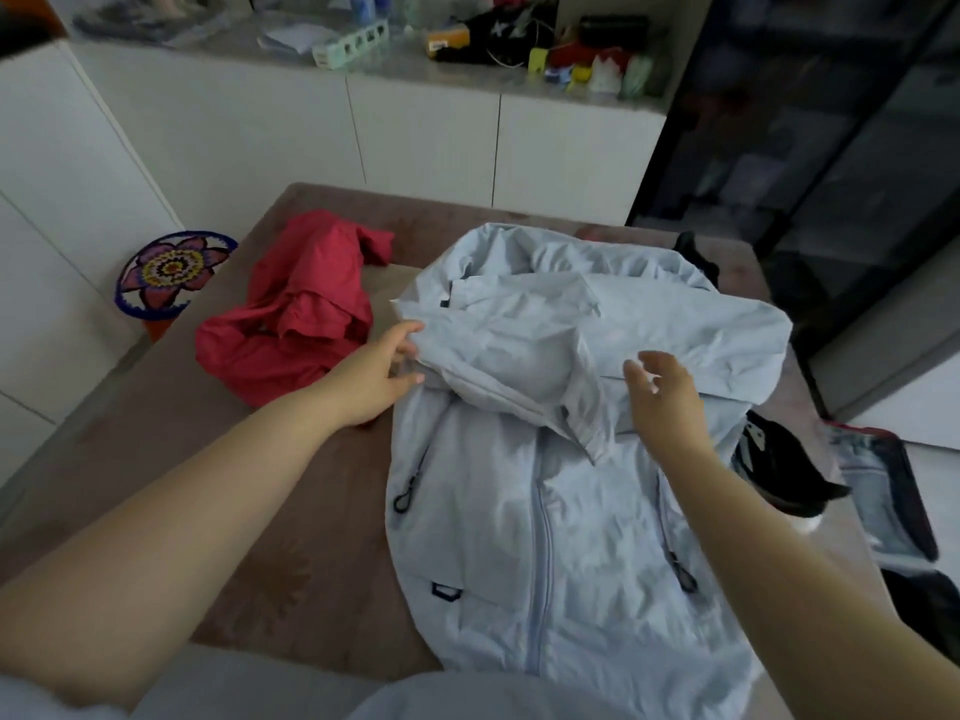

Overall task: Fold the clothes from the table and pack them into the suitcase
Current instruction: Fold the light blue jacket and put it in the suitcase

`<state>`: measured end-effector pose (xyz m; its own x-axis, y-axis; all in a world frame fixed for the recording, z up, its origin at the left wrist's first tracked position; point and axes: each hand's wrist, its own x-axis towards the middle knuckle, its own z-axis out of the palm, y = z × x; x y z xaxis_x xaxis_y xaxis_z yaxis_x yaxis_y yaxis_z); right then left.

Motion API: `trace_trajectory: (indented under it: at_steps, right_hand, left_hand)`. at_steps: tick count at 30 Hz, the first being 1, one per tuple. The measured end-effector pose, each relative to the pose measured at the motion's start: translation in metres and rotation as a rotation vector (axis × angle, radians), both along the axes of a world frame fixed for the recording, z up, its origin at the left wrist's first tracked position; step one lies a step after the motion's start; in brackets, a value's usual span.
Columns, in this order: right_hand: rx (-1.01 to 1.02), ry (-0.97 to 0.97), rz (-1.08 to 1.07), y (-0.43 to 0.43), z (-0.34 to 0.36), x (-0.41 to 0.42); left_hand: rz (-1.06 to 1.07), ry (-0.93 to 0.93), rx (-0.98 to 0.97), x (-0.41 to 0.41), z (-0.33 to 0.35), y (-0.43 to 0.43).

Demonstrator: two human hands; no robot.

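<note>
Inside suitcase (918, 493), perhaps folded denim (872, 491).

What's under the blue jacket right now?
The brown table lies under the jacket. Black clothing pokes out at its right edge. How far that runs beneath, and anything else there, is covered.

The left arm (171, 511) and right arm (810, 579) are bare down to the left grip (379, 376) and right grip (667, 397); a pale sleeve edge (31, 701) shows at the left arm's upper end.
</note>
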<state>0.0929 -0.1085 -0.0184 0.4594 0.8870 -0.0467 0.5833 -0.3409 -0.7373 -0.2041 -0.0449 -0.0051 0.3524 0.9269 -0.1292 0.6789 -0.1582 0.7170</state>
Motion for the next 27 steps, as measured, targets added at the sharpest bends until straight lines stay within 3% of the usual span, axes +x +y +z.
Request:
trace_trajectory:
  at_steps: [5, 10, 13, 16, 19, 24, 27]
  right_hand:
    - [-0.153, -0.281, 0.279, -0.012, -0.031, -0.031]
    - [-0.186, -0.411, 0.434, -0.001, -0.036, -0.05]
    - [-0.127, -0.3, 0.36, 0.012, -0.026, -0.044]
    - [0.07, -0.007, 0.306, 0.023, 0.0, -0.018]
    - [0.161, 0.055, 0.328, 0.036, 0.028, 0.028]
    - [0.177, 0.261, 0.191, 0.036, 0.067, 0.104]
    - [0.196, 0.251, 0.07, 0.023, 0.074, 0.138]
  left_hand:
    - [0.005, 0.084, 0.1, 0.02, -0.017, 0.03]
    - [0.111, 0.109, 0.214, 0.017, -0.018, 0.075]
    - [0.091, 0.217, 0.19, 0.007, -0.026, 0.099]
    - [0.033, 0.302, 0.173, 0.003, -0.031, 0.117]
    - [-0.084, 0.393, 0.2, 0.008, -0.027, 0.13]
    - [-0.261, 0.427, 0.239, 0.022, -0.017, 0.155]
    - [-0.282, 0.286, 0.334, 0.034, 0.002, 0.168]
